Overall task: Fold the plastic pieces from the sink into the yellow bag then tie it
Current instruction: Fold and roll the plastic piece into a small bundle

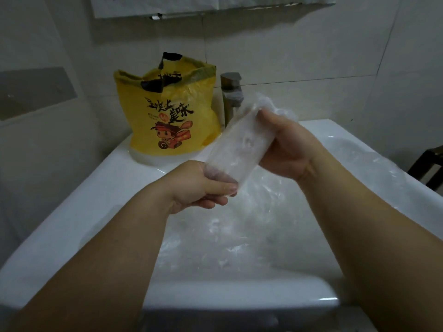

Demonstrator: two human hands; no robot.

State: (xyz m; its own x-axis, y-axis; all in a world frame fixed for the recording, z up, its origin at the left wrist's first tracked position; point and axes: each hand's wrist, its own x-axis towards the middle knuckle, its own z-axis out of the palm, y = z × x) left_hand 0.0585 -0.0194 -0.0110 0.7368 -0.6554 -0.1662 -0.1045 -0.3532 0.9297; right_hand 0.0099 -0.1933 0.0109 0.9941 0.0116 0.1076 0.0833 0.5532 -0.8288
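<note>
i was mid-fold: left grip (203, 185) pinched the near end of the clear plastic piece (239, 144), right grip (287, 144) clasped its far end, above the sink (72, 212). next, i judged, 1 more fold, then into the open yellow bag (167, 121) behind.

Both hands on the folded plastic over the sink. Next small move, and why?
Probably carry the folded plastic piece toward the yellow bag and slip it in. It already looks folded into a narrow strip, the left hand and right hand grip its ends, and the bag stands open-mouthed on the sink corner. More loose plastic lies in the basin.
</note>
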